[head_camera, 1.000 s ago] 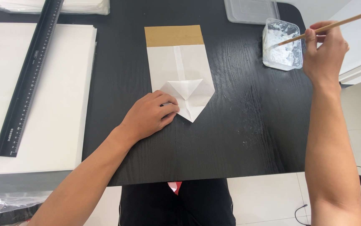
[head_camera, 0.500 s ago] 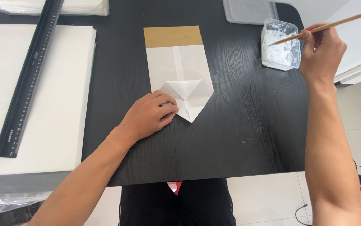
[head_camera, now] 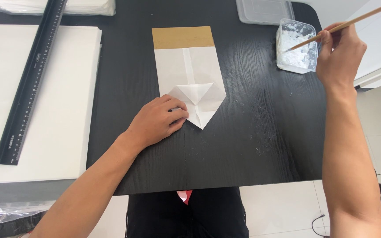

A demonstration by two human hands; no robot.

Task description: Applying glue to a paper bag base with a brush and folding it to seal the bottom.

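Note:
A white folded paper piece (head_camera: 190, 75) with a brown strip at its far end lies on the black table (head_camera: 252, 132), its near end folded to a point. My left hand (head_camera: 157, 120) rests flat on the near left corner of that fold, holding it down. My right hand (head_camera: 339, 55) grips a thin wooden stick (head_camera: 353, 21) whose tip dips into a small clear tub of white paste (head_camera: 297, 46) at the table's far right.
A stack of white paper sheets (head_camera: 45, 110) lies at the left with a long black ruler (head_camera: 31, 83) across it. A clear plastic lid (head_camera: 263, 9) sits at the far edge. More wrapped paper (head_camera: 89, 6) lies at the far left.
The stick's tip has shifted slightly inside the paste tub as my right hand moved a little. My left hand stays on the fold.

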